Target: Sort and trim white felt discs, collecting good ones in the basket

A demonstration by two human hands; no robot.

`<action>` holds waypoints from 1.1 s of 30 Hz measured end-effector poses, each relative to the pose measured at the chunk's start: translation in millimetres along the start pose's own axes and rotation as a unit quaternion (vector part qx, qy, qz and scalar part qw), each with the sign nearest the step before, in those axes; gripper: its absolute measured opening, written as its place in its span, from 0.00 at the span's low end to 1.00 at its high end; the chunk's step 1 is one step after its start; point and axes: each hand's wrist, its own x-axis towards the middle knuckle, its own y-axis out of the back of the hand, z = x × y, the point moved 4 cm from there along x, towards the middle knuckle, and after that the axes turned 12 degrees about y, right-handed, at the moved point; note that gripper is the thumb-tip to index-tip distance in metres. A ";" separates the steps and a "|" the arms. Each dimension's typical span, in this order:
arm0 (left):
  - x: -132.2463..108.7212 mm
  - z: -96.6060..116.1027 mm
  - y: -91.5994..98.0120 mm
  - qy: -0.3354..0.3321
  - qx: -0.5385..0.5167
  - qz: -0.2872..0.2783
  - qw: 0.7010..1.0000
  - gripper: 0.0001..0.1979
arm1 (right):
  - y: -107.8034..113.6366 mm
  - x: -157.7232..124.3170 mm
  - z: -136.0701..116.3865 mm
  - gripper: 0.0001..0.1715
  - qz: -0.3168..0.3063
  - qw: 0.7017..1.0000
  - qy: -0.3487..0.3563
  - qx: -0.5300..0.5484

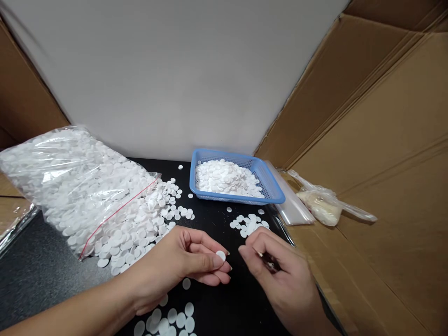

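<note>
My left hand (196,259) is closed, pinching one small white disc (220,255) between thumb and fingers above the black tabletop. To its right, my right hand (280,273) is curled around a slim dark, shiny tool (269,262). Most of that tool is hidden in the fingers, so its kind cannot be made out. Loose white discs (171,322) lie below my left hand. Another small group of discs (249,224) lies just beyond my right hand.
A large clear zip bag (80,177) on the left spills white discs over the table. At the back stands a blue basket (231,200) heaped with discs. Flat clear plastic bags (290,200) and a knotted bag (320,205) lie right, by the cardboard wall (392,154).
</note>
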 end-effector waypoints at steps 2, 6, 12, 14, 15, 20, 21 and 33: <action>-0.1 1.4 -1.0 -0.015 0.009 0.001 1.000 0.13 | -0.6 -2.3 4.0 0.17 -0.002 0.999 -0.036 0.005; -1.0 3.4 -1.1 -0.039 0.004 0.014 0.999 0.15 | -4.1 -4.9 -0.3 0.17 -0.028 0.999 0.010 0.040; -5.3 5.9 -1.1 -0.056 -0.025 0.018 0.998 0.12 | -5.9 -14.8 -6.8 0.27 -0.026 0.991 0.115 -0.057; -6.5 6.1 -2.0 -0.057 -0.028 0.021 0.998 0.12 | -6.7 -17.0 -7.7 0.28 -0.025 0.988 0.132 -0.080; -6.9 5.9 -2.9 -0.057 -0.027 0.020 0.998 0.12 | -6.9 -17.4 -8.4 0.27 -0.025 0.986 0.139 -0.089; -8.6 5.4 -6.6 -0.053 -0.014 0.017 0.998 0.12 | -5.5 -15.1 -13.0 0.26 -0.020 0.979 0.161 -0.122; -8.9 5.6 -7.0 -0.053 -0.013 0.018 0.998 0.12 | -5.3 -14.7 -13.6 0.25 -0.020 0.978 0.164 -0.124; -9.4 3.6 -6.3 -0.056 -0.005 0.007 0.998 0.11 | -4.7 -12.4 -16.3 0.25 -0.021 0.974 0.178 -0.139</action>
